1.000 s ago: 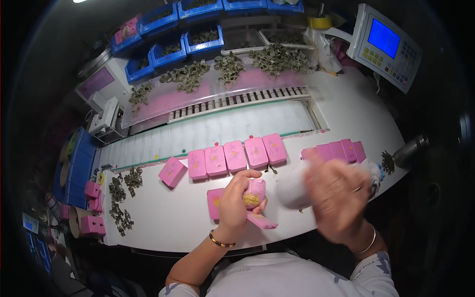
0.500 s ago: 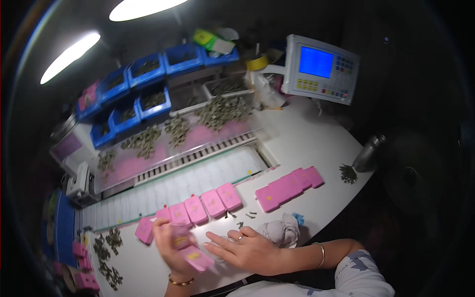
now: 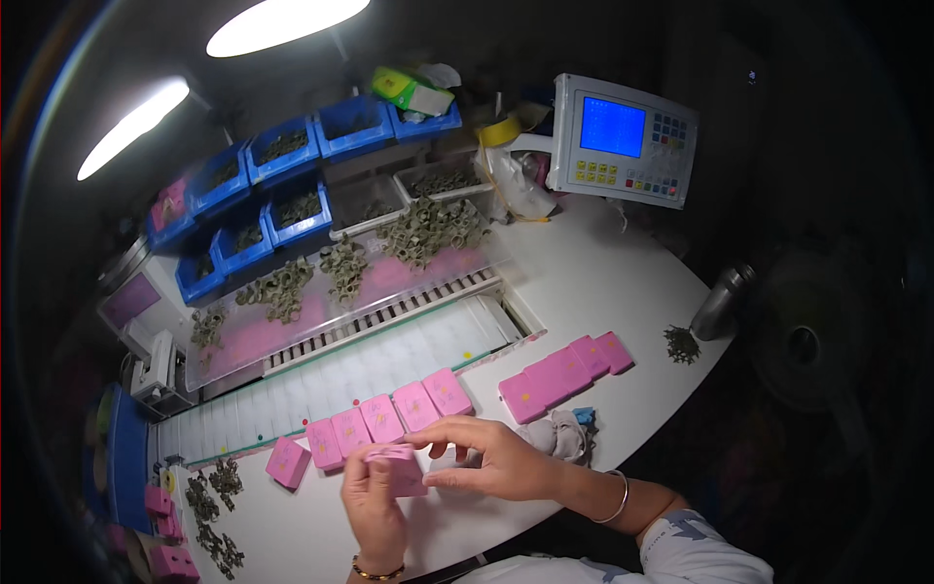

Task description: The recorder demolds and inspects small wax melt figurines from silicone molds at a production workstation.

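Note:
My left hand (image 3: pixel 377 501) grips a pink rubber mould (image 3: pixel 404 475) above the near part of the white table, thumb in front and fingers behind. The mould is a flat block, and its halves lie close together. At its right edge is my right hand (image 3: pixel 501 462), with fingers apart and bent; whether the fingertips touch the mould I cannot tell. Behind my hands is a row of similar pink moulds with yellow marks (image 3: pixel 380 419). One more pink mould (image 3: pixel 288 462) lies tilted at the row's left end.
A bunched grey-white cloth (image 3: pixel 559 435) lies beside my right wrist. Further right are overlapping pink moulds (image 3: pixel 555 378), a metal flask (image 3: pixel 725 302) and a small green heap (image 3: pixel 681 344). Blue bins (image 3: pixel 282 146) and a control panel with a blue screen (image 3: pixel 623 141) stand behind.
The mould's parts, spread apart before, are now together and held more upright. My right hand has moved up toward the mould's edge, its fingers more bent.

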